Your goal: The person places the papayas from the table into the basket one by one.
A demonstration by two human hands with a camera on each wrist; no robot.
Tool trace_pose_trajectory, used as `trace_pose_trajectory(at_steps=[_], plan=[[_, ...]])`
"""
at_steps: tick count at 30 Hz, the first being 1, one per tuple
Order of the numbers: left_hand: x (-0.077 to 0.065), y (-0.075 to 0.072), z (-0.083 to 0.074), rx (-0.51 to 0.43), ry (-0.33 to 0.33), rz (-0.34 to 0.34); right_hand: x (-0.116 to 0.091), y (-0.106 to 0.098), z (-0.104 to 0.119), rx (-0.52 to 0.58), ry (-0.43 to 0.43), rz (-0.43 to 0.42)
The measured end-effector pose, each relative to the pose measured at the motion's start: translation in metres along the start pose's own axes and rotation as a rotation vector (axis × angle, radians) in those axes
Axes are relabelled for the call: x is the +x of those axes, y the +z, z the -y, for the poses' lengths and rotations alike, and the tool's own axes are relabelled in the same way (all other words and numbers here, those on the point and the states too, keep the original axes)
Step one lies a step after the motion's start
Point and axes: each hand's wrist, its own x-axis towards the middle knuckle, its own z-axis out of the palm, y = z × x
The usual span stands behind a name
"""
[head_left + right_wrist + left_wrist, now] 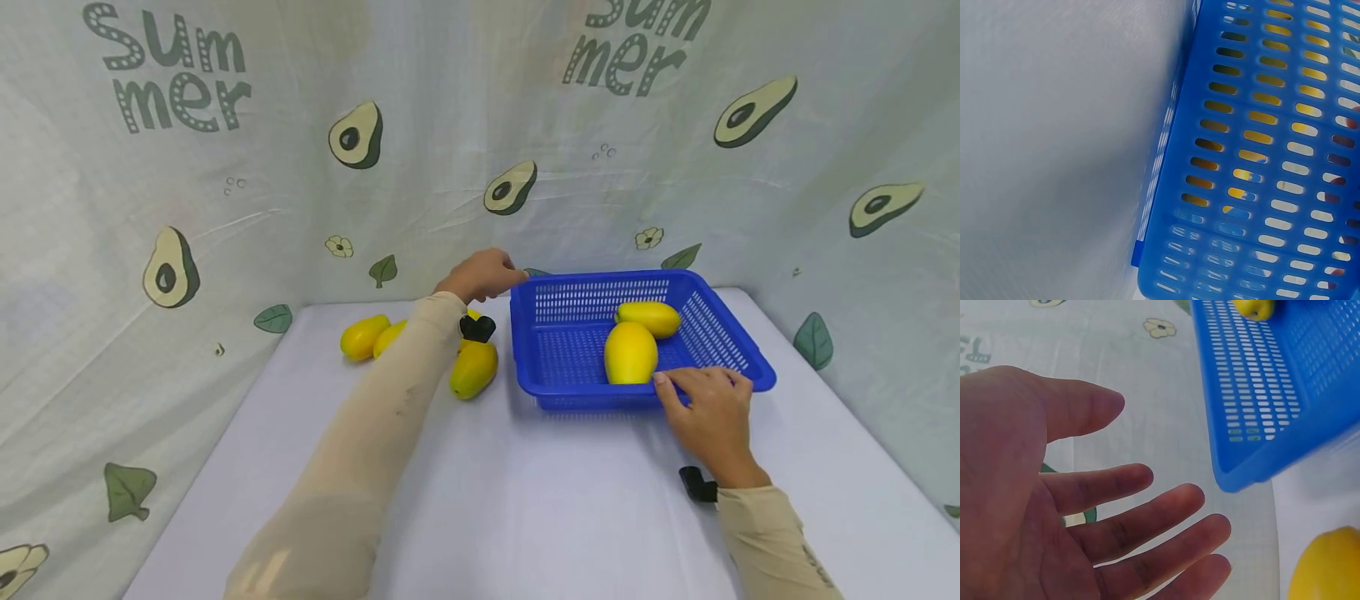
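A blue plastic basket (558,388) with slotted walls stands on the right of the table, two yellow mangoes (631,353) lying inside. My right hand (708,412) grips its near rim, thumb and fingers at the edge. From the right wrist view, the basket's slotted wall (1254,137) fills much of the picture, and yellow shows through the slots. By the far left corner is my left hand (483,273), holding nothing. The left wrist view has that hand (1104,500) with fingers spread, apart from the basket (1254,464).
Left of the basket, several more yellow mangoes (365,337) lie on the white table (585,500), some partly hidden by the left sleeve (375,433). One mango (474,370) sits close to the basket's left side. A printed cloth (435,150) hangs behind the table.
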Motion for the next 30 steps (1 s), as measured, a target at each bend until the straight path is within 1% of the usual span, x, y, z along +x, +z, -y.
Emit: trace_pose_trajectory(at_steps=[2, 7, 9, 13, 16, 22, 27, 30], plan=[[0.001, -0.002, 0.003, -0.003, -0.006, 0.002, 0.001, -0.001, 0.000, -0.003, 0.003, 0.000], [-0.001, -0.006, 0.011, 0.022, 0.011, 0.004, 0.001, -0.001, 0.000, -0.002, 0.009, 0.000], [-0.003, -0.009, 0.015, 0.052, 0.020, -0.016, 0.000, -0.001, 0.000, 0.001, 0.008, 0.000], [-0.009, -0.014, 0.025, 0.115, 0.054, -0.079, 0.000, 0.001, 0.000, 0.000, 0.002, -0.002], [-0.014, -0.016, 0.033, 0.146, 0.077, -0.096, 0.000, 0.001, 0.000, -0.005, -0.006, -0.011], [-0.017, -0.016, 0.054, 0.154, 0.070, -0.078, 0.002, -0.001, 0.001, 0.001, -0.019, -0.032], [-0.020, -0.017, 0.074, 0.152, 0.073, -0.087, 0.002, 0.000, 0.002, -0.001, -0.011, -0.028], [-0.023, -0.020, 0.084, 0.128, 0.078, -0.096, 0.002, 0.001, 0.002, -0.004, -0.006, -0.025]])
